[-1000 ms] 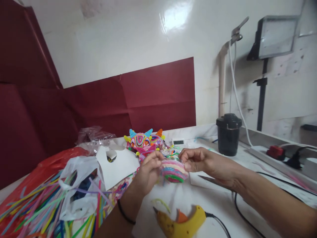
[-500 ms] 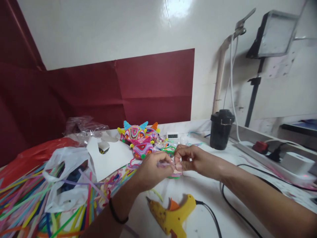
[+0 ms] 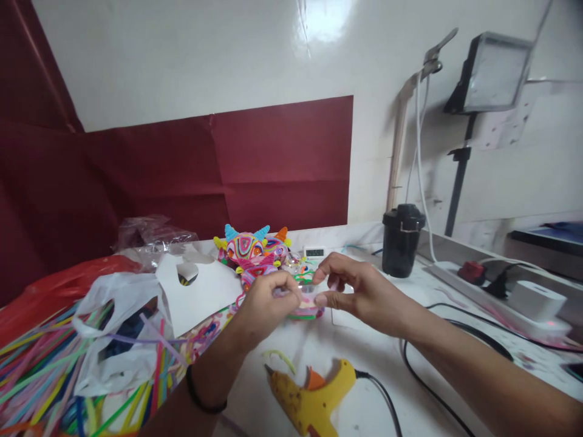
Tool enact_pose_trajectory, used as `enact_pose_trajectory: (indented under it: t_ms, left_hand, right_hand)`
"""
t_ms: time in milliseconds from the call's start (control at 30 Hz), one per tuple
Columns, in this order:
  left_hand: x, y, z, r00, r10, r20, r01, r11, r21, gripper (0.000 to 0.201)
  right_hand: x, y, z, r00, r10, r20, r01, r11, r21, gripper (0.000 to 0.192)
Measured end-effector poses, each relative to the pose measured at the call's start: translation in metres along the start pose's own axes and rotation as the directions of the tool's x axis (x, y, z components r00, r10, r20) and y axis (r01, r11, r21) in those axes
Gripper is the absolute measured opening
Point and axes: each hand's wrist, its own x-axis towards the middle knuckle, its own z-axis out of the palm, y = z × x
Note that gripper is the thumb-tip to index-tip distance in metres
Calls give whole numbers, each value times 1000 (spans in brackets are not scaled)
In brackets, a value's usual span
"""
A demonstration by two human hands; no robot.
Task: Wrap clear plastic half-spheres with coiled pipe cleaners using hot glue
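Observation:
My left hand (image 3: 271, 300) is closed in a pinch at the left edge of a small pink and clear piece (image 3: 310, 295); what exactly the fingertips hold is hidden. Facing it, my right hand (image 3: 357, 291) has its thumb and forefinger apart, the thumb tip close to the piece's right edge. Beneath the fingertips a pink piece with a green edge (image 3: 306, 315) lies on the white tabletop. Just behind sit colourful coiled animal heads (image 3: 247, 246) with blue and orange horns. A yellow glue gun (image 3: 307, 397) rests nearer to me, its nozzle pointing left.
Loose coloured fuzzy stems (image 3: 40, 364), a white plastic bag (image 3: 121, 340) and a white card (image 3: 200, 288) cover the left side. To the right stand a black lidded cup (image 3: 402, 243) and a power strip (image 3: 496, 303), with a black cable (image 3: 407, 358) looping across the table.
My right thumb and forefinger have spread apart, and the hands have parted slightly. More of the pink and clear piece shows between them. The whole view has shifted a little.

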Motion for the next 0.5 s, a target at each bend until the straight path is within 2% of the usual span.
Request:
enact_pose_trajectory:
  t_ms: [100,300,400,500]
  left_hand:
    - [-1,1,-4,1000,2,-14,-4,994,-105,9]
    - [-5,5,-5,1000,-21,-21,17,982,-186,10]
    - [-6,7,-5,999,-44,-26,38,976,-213,11]
    - [-6,9,-5,999,-45,-29,37,969,-242,11]
  right_hand:
    - [-3,-6,-3,993,-103,-52,98,990,-97,5]
    - [-7,-17,-6,970,-235,-58,220,956,-193,9]
    - [-7,-20,-6,971,-231,-65,212,952,-221,12]
    - [-7,-20,-6,981,-168,-99,142,964,-225,15]
